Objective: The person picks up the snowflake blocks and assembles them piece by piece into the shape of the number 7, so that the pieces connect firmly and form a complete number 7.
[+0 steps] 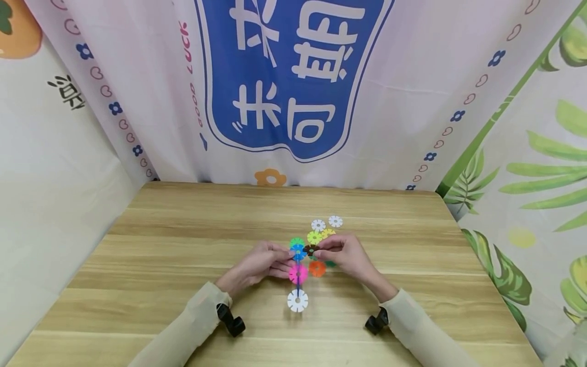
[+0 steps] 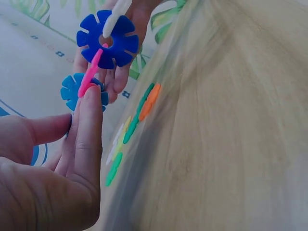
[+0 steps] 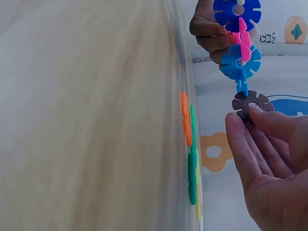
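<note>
My left hand holds a chain of slotted plastic snowflake discs, with the thumb at a light blue disc and the fingers against a pink disc. Beyond the pink one come a dark blue disc and, at the end nearest me, a white disc. My right hand pinches a dark brown disc between thumb and fingertips. In the right wrist view, the brown rim meets a light blue piece seen edge-on below the light blue disc.
Loose discs lie on the wooden table behind and right of the chain: orange, teal green, bright green, yellow-green, yellow and white. A printed curtain hangs behind the table.
</note>
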`<state>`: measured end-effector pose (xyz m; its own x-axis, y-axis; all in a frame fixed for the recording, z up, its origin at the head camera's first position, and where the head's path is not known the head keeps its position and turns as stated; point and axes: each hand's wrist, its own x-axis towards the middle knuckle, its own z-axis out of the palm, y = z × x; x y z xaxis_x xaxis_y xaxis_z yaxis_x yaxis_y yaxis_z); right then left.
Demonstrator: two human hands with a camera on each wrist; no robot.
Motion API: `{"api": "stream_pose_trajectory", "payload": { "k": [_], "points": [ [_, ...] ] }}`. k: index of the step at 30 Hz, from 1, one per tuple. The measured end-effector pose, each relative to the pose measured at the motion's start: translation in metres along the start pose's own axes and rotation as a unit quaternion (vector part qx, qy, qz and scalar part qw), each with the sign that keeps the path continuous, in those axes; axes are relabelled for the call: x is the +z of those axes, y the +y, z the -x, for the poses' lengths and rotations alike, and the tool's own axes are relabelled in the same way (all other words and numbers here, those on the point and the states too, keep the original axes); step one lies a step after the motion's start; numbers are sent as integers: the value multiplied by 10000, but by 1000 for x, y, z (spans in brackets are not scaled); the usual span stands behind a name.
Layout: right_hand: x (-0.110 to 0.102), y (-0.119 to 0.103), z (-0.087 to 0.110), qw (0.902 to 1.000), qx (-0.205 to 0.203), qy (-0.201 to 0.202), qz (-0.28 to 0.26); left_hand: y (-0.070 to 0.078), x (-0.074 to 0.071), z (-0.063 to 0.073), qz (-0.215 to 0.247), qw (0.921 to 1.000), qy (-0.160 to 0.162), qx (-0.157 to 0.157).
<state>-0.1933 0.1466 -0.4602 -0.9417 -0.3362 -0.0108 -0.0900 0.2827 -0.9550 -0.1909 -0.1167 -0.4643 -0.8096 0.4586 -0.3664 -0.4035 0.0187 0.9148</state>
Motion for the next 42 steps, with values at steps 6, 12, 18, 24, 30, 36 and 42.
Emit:
{"api": "stream_pose_trajectory", "payload": {
  "k": [6, 12, 18, 24, 30, 36, 42],
  "points": [
    [2, 0, 0, 9998, -126, -91, 84, 0, 0, 1, -15, 10000, 24, -1],
    [2, -2, 1, 9997, -145, -164, 99, 0, 1, 3, -94, 9999, 36, 98],
    [2, 0, 4, 9994, -162, -285, 122, -1, 2, 5, -357, 9992, -24, 192],
    [4, 0, 7, 9990, -90, -427, 60, -2, 3, 6, -473, 9987, -157, 142],
    [2, -6, 8, 9990, 32, -448, 32, 1, 6, 6, -349, 9988, -310, 170],
    [1, -9, 8, 9991, 139, -394, 112, 2, 8, 5, -366, 9987, -320, 161],
    [1, -7, 5, 9993, 101, -365, 79, 1, 8, 4, -434, 9987, -204, 141]
  ]
}}
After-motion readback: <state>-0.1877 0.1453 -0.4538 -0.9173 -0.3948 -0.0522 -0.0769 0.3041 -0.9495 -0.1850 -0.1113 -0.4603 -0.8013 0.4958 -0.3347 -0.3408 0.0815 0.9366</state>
